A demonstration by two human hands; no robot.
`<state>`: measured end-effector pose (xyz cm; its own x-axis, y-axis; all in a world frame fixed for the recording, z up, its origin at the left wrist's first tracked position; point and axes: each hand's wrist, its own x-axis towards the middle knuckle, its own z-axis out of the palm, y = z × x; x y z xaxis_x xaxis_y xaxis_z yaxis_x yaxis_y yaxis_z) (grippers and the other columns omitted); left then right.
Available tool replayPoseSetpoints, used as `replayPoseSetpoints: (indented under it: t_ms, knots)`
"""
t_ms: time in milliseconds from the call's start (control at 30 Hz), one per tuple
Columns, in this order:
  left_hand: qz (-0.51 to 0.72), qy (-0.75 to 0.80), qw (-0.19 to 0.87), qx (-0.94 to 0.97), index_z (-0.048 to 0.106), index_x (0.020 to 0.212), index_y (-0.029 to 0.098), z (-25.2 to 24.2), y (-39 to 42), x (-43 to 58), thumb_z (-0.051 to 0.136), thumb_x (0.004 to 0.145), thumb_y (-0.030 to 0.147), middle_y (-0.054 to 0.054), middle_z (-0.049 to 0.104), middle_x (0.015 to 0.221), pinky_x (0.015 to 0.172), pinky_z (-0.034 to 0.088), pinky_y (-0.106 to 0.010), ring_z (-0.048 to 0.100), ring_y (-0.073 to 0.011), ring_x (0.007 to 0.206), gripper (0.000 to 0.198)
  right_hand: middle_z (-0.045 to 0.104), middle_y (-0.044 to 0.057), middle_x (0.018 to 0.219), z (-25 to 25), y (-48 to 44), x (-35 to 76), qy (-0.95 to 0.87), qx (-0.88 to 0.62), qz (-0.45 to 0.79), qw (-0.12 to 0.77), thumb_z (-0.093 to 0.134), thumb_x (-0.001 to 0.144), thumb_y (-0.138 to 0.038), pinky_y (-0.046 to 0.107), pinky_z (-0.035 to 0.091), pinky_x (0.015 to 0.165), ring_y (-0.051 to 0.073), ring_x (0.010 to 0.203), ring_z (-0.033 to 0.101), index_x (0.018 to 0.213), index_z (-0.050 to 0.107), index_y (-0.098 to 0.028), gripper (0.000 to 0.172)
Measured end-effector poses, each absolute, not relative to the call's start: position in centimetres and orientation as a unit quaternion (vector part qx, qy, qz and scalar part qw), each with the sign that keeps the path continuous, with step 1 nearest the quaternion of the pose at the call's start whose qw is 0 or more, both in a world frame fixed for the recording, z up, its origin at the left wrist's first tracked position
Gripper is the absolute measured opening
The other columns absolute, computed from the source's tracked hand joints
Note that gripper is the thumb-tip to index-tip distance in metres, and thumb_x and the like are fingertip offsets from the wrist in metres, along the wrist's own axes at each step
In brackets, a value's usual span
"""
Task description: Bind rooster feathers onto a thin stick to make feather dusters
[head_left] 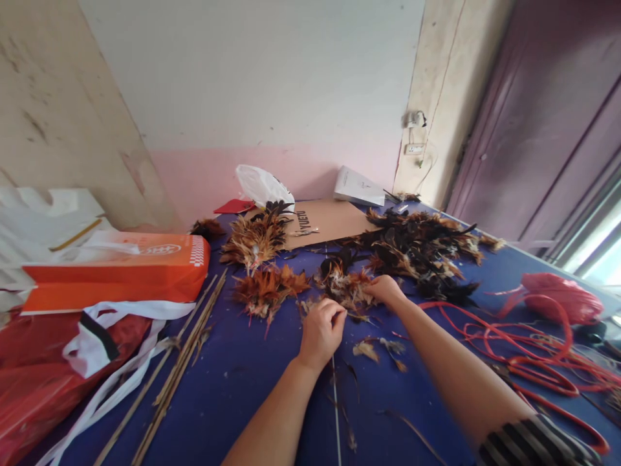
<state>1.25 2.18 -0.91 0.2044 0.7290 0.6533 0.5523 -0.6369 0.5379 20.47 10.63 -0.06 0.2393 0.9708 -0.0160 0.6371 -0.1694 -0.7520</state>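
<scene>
My left hand (pixel 321 331) is closed in a pinch over the blue table (pixel 242 382), gripping something small near a feather clump; what it holds is too small to name. My right hand (pixel 385 289) reaches forward, fingers curled into a brown and orange feather bunch (pixel 345 285). More feather bunches lie ahead: one at centre left (pixel 266 290), one further back (pixel 253 239), and a large dark pile (pixel 422 249) to the right. Loose feathers (pixel 366 349) lie between my forearms.
Thin bamboo sticks (pixel 179 366) lie at left beside an orange bag (pixel 121 268) and red plastic (pixel 33 382). Red cord (pixel 524 356) coils at right near a red bag (pixel 557 298). Cardboard (pixel 330 221), a white plastic bag (pixel 262 186) and a white paper bag (pixel 358 186) sit by the wall.
</scene>
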Motion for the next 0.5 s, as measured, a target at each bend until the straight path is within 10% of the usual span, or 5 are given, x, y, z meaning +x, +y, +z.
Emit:
replayPoseSetpoints:
  t_ms: [500]
  knots:
    - [0.494, 0.412, 0.123, 0.755, 0.061, 0.075, 0.016, -0.4, 2.1, 2.0, 0.047, 0.077, 0.014, -0.004, 0.061, 0.077, 0.067, 0.044, -0.025, 0.056, -0.0125, 0.071, 0.014, 0.053, -0.002, 0.049, 0.3, 6.6, 23.6, -0.351, -0.571, 0.544, 0.505, 0.056, 0.073, -0.016, 0.016, 0.038, 0.036, 0.007, 0.041, 0.050, 0.072, 0.051, -0.014, 0.006]
